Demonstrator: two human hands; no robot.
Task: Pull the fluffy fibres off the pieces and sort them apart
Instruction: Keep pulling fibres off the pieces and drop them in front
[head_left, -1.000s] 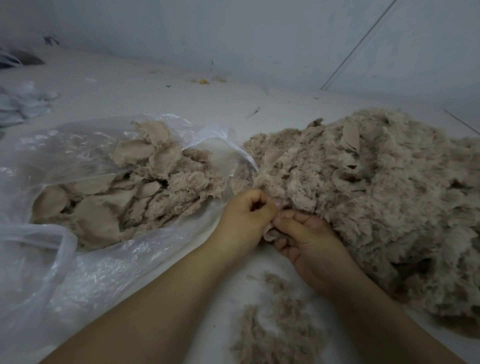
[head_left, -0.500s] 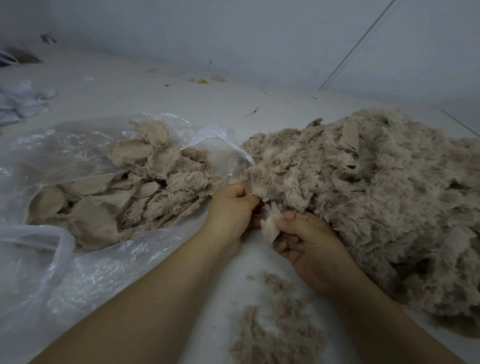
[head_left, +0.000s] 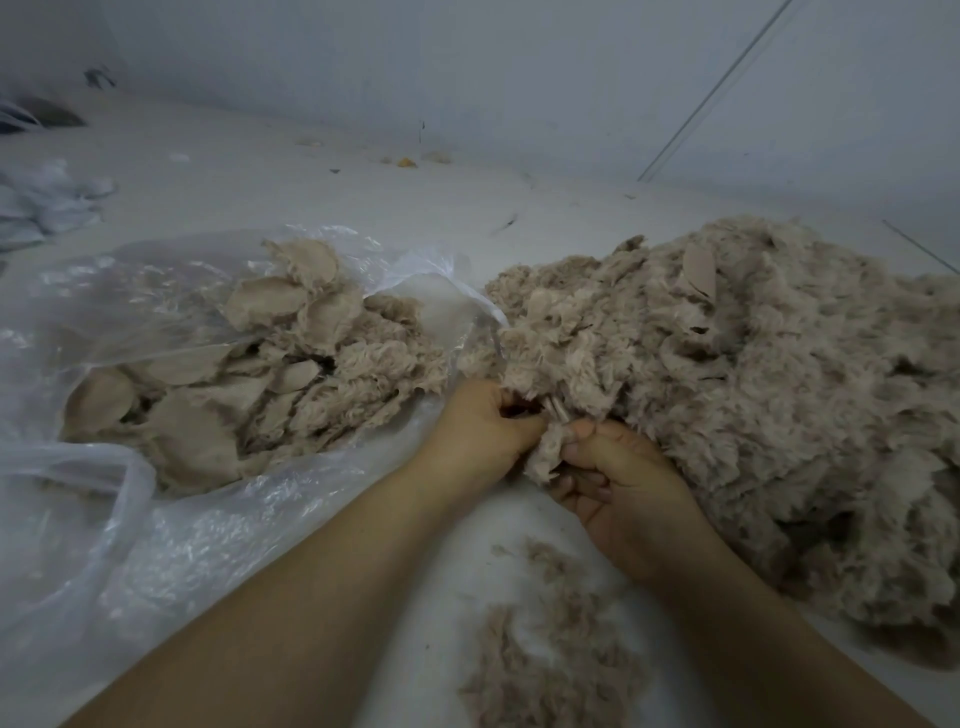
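We see no brand, label or writing anywhere that we can read. Our left hand (head_left: 475, 434) is curled, its fingertips pinching at the near edge of the big heap of fluffy beige pieces (head_left: 748, 395), which fills the right side of the pale worktop (head_left: 291, 176). Our right hand (head_left: 618, 480) is just beside it, thumb and fingers closed round one small fluffy piece (head_left: 545, 452) held between the two hands; the left hand's fingertips meet this piece at its top. Whether the piece is free of the heap or joined to it, we cannot tell, because fluff overhangs the fingers. Left of the hands lies an open clear plastic bag (head_left: 171, 545), and inside it a pile of flatter, smoother beige pieces (head_left: 249, 384), some showing bare backing. The bag's crinkled rim rises between that pile and the heap, touching the heap's left edge. Near us, between our forearms, a loose tuft of pulled fibres (head_left: 550, 665) lies on the worktop. At far left sits a crumpled pale bag or cloth (head_left: 47, 205), too dim to name. Small scraps (head_left: 408, 162) dot the worktop by the grey wall (head_left: 519, 67).
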